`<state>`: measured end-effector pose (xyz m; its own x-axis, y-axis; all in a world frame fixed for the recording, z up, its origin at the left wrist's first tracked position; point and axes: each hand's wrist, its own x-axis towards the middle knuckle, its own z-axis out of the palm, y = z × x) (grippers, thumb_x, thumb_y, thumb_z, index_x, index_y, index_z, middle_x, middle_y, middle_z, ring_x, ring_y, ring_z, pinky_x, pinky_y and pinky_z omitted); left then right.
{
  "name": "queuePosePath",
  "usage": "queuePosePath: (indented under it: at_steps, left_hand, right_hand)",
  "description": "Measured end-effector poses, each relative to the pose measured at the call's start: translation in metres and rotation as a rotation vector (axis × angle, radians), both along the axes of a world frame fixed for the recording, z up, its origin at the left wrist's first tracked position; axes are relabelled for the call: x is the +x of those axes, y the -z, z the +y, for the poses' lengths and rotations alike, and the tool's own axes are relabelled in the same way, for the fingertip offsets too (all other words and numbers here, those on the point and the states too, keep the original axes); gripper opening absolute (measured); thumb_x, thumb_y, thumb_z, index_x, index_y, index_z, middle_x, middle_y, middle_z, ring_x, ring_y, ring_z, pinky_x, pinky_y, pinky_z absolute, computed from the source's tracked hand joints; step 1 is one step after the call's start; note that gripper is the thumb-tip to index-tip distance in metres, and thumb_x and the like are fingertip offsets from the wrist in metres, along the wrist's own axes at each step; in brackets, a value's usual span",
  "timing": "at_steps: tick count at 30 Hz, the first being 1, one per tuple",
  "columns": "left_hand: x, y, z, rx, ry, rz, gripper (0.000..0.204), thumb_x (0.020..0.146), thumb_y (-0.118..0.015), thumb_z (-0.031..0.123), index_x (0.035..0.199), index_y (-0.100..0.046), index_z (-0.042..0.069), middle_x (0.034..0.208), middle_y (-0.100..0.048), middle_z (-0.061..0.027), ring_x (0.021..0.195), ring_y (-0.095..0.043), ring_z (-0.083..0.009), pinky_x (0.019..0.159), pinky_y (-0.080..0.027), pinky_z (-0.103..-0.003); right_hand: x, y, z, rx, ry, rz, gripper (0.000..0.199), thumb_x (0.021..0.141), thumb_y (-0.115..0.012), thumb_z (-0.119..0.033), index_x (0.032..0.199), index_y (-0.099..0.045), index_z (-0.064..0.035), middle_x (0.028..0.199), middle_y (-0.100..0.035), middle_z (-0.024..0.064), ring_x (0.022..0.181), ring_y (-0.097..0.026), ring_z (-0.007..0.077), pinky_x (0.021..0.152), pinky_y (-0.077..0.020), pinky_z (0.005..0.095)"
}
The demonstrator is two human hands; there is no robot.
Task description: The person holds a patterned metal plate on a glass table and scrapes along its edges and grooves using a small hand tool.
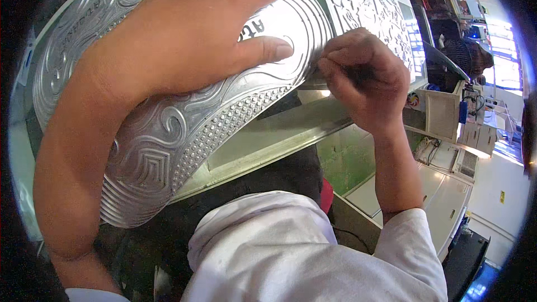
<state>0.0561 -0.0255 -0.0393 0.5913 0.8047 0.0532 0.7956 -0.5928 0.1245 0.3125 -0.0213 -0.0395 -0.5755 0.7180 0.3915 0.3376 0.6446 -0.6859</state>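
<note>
Pressing flat on embossed metal plate [184, 128], left hand [179, 39] is seen with fingers spread wide, thumb at 3 o'clock edge of plate. Plate is propped on table [268, 140], filling the view's upper left. Right hand [363, 81] is pinched shut on thin tool [318, 70], tip barely visible, at plate rim just beside thumb. Risk judged: tool slipped off rim, relief scratched or thumb nicked, if plate is shifted under pressure.

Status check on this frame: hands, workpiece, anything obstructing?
Left hand flat on embossed metal sheet, pinning it. Right hand pinched shut on thin tool at sheet's edge. Nothing in the way.
</note>
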Motion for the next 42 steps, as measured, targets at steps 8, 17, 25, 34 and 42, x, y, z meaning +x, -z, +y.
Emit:
queuePosePath:
  at_steps: [8,17,25,34,42]
  left_hand:
    - [-0.002,0.0057,-0.0006,0.083,-0.01,0.018,0.083,0.095,-0.03,0.066,0.148,-0.028,0.002,0.153,-0.022,-0.0269,0.145,-0.016,-0.0414,0.116,-0.011,-0.062]
    - [-0.0015,0.0047,-0.0005,0.016,-0.026,-0.017,0.083,0.095,-0.031,0.066,0.148,-0.028,0.002,0.153,-0.022,-0.0271,0.145,-0.014,-0.0411,0.116,-0.01,-0.061]
    - [-0.0016,0.007,-0.0003,0.038,-0.004,-0.025,0.085,0.095,-0.029,0.067,0.148,-0.027,0.001,0.153,-0.022,-0.028,0.145,-0.014,-0.0413,0.116,-0.01,-0.062]
    - [-0.0044,0.006,0.0001,0.022,-0.012,0.008,0.085,0.095,-0.028,0.068,0.148,-0.026,0.002,0.153,-0.021,-0.027,0.145,-0.014,-0.041,0.116,-0.01,-0.062]
    - [-0.0035,0.0056,0.0008,-0.013,0.012,-0.071,0.084,0.095,-0.03,0.066,0.148,-0.027,0.002,0.152,-0.023,-0.0274,0.145,-0.014,-0.0416,0.116,-0.01,-0.062]
  right_hand:
    - [-0.0008,-0.0053,0.0026,0.002,-0.082,-0.028,0.016,0.072,-0.077,0.0,0.081,-0.064,-0.0059,0.083,-0.069,0.0058,0.078,-0.065,0.0205,0.071,-0.0515,0.0312]
    - [-0.0029,-0.0055,0.0015,0.032,-0.1,-0.059,0.017,0.07,-0.076,0.001,0.079,-0.065,-0.0079,0.084,-0.07,0.0051,0.078,-0.065,0.0206,0.07,-0.0519,0.031]
    - [-0.0039,-0.0036,-0.0016,-0.031,0.025,-0.043,0.017,0.072,-0.077,-0.001,0.08,-0.064,-0.0058,0.084,-0.069,0.0076,0.077,-0.066,0.0216,0.069,-0.0526,0.0308]
    - [-0.0052,-0.0032,-0.0008,-0.173,0.025,0.041,0.015,0.074,-0.076,-0.001,0.081,-0.063,-0.0048,0.082,-0.069,0.0072,0.076,-0.066,0.0203,0.068,-0.0518,0.0299]
    - [-0.004,-0.0067,0.0014,-0.109,-0.129,-0.054,0.015,0.076,-0.073,0.005,0.082,-0.061,-0.0027,0.085,-0.066,0.0089,0.077,-0.062,0.0165,0.067,-0.0486,0.0275]
